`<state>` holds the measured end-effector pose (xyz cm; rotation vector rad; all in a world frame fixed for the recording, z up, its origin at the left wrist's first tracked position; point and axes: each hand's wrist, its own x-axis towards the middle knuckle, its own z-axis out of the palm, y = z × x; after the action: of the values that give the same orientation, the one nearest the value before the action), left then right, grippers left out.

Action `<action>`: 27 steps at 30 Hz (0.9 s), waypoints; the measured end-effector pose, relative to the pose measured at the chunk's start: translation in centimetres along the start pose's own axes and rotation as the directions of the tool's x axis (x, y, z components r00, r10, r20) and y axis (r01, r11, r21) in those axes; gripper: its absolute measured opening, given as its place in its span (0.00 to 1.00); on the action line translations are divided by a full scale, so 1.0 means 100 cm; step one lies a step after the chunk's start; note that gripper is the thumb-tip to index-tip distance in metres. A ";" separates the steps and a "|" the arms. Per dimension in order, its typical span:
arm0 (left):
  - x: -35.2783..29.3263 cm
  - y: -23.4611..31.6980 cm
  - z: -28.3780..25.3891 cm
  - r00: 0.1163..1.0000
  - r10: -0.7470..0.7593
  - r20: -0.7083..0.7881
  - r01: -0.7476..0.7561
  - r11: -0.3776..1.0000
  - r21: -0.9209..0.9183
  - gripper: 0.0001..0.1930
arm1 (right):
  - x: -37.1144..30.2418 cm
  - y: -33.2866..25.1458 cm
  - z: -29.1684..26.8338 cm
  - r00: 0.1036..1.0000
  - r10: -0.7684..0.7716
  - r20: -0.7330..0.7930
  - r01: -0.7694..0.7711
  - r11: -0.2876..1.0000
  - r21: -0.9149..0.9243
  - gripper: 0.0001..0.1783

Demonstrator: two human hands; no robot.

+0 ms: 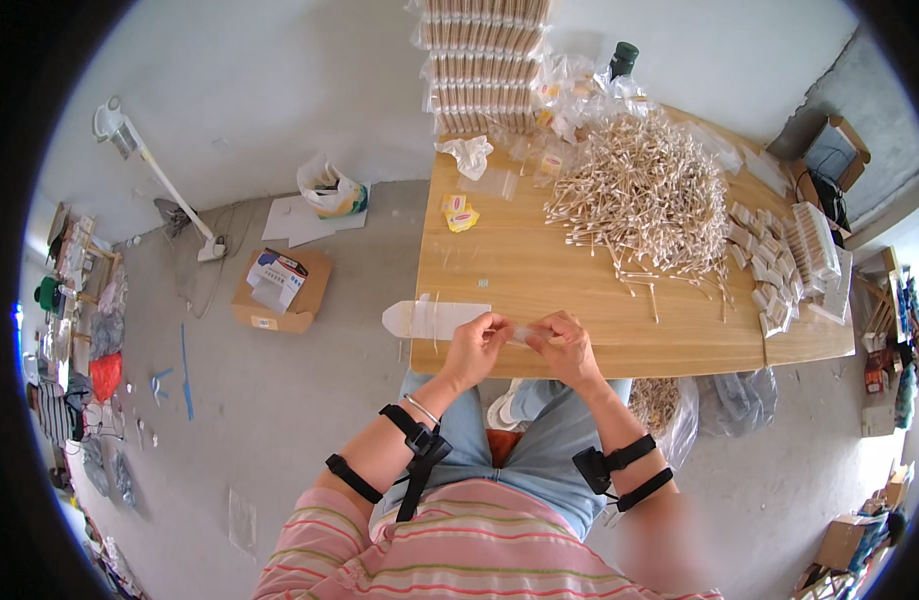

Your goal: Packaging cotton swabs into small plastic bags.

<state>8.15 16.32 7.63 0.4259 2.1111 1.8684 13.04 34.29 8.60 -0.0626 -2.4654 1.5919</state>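
Note:
Close to the table's front edge, my left hand (477, 347) and my right hand (570, 350) pinch the two ends of a small, see-through plastic bag (523, 334). Whether anything lies inside it is too small to tell. Under and beside my left hand is a long white card strip (440, 319) with a pointed end, which juts past the table's left edge. A thin cotton swab or stick lies across it. Farther back on the right rises a big heap of loose cotton swabs (645, 190), some strewn toward me.
Bagged swabs (485, 70) are stacked high at the back of the table (460, 270). Yellow labels (461, 214) and crumpled tissue (467, 155) lie at the left. Small packs (770, 262) pile up at the right. An open carton (315, 300) stands on the floor.

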 end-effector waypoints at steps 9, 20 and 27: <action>-0.002 0.003 0.007 0.993 0.111 -0.051 -0.111 0.994 -0.004 0.09 | 0.003 0.003 0.002 1.000 0.018 -0.003 -0.018 0.998 0.067 0.04; -0.001 0.000 0.004 0.993 -0.055 0.105 0.066 0.992 -0.104 0.07 | 0.005 0.006 -0.002 0.996 -0.090 0.030 0.090 0.996 -0.013 0.03; 0.002 0.002 0.008 0.993 -0.082 0.086 0.091 0.990 -0.107 0.07 | 0.006 0.006 -0.001 0.927 0.326 0.183 -0.373 0.841 0.392 0.04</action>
<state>8.33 17.13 7.74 0.3723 1.9315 1.8744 12.39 34.70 8.21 -0.3914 -2.2135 2.3100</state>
